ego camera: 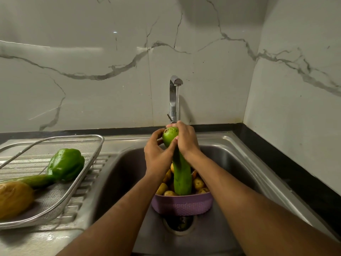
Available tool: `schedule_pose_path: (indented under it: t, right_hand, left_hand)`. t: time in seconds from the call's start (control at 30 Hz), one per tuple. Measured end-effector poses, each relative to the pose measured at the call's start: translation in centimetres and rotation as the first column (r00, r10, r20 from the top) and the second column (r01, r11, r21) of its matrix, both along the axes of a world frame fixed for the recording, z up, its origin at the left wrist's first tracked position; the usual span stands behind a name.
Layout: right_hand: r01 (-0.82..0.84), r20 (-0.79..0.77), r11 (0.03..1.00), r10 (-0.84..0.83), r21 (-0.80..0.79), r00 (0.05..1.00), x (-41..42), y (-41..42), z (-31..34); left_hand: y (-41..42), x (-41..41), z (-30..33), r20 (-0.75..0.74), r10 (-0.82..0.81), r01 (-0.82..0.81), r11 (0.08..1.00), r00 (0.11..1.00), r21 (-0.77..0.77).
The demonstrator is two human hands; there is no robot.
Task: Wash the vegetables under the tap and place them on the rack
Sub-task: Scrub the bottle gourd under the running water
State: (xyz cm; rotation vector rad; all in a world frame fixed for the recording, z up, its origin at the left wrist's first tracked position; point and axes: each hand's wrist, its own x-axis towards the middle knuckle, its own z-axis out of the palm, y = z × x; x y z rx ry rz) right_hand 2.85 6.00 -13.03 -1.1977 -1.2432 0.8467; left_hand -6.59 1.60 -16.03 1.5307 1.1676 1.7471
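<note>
A long green gourd (pixel 181 174) stands upright over the steel sink (pixel 238 163), its top end under the running tap (pixel 174 97). My left hand (pixel 156 154) grips its upper part from the left, and my right hand (pixel 185 139) is wrapped over the top end from the right. The gourd's lower end sits among small yellow-brown vegetables (pixel 198 182) in a purple basket (pixel 182 205) inside the sink. On the wire mesh rack (pixel 77 180) at the left lie a green bell pepper (pixel 65 164), another long green vegetable (pixel 35 181) and a yellowish-brown vegetable (pixel 14 199).
The rack rests on the ribbed steel drainboard (pixel 92 174) left of the basin. A drain hole (pixel 178 223) shows below the basket. A black counter edge (pixel 287 163) runs along the right, with marble wall tiles (pixel 92 71) behind.
</note>
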Motion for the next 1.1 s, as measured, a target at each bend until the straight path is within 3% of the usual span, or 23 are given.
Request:
schedule_pose_path:
  t: [0.1, 0.23, 0.43, 0.63, 0.87, 1.03, 1.1]
  right_hand:
    - [-0.011, -0.045, 1.000, 0.010, -0.029, 0.999, 0.8, 0.2, -1.3]
    - [0.007, -0.113, 0.979, -0.031, -0.206, 0.993, 1.6, 0.6, -2.2]
    - [-0.090, -0.024, 0.996, 0.090, 0.006, 0.996, 0.5, -0.1, 0.5]
    - [-0.038, -0.089, 0.981, 0.021, -0.190, 0.996, 1.7, 0.4, -3.1]
    - [-0.135, -0.001, 0.991, 0.135, -0.005, 0.991, 0.6, -0.2, -1.1]
    - [-0.116, -0.097, 0.968, 0.097, -0.220, 0.991, 1.6, 0.1, -3.4]
    - [-0.106, -0.064, 0.969, 0.094, -0.222, 0.993, 1.6, 0.4, -3.6]
  left_hand:
    - [0.1, 0.2, 0.0, 0.005, 0.042, -0.042, 0.999, 0.999, -0.011]
    - [0.3, 0.6, 0.0, -0.009, 0.084, -0.085, 0.996, 0.996, -0.026]
    - [0.4, 0.5, -0.2, -0.031, 0.117, -0.117, 0.993, 0.993, -0.008]
    - [0.4, 0.6, -0.1, 0.015, 0.134, -0.133, 0.989, 0.991, -0.062]
    - [0.5, 0.5, -0.1, -0.085, 0.180, -0.186, 0.980, 0.980, -0.065]
    - [0.5, 0.6, 0.0, -0.044, 0.159, -0.163, 0.982, 0.986, -0.101]
    - [0.5, 0.8, 0.1, -0.042, 0.142, -0.146, 0.985, 0.989, -0.090]
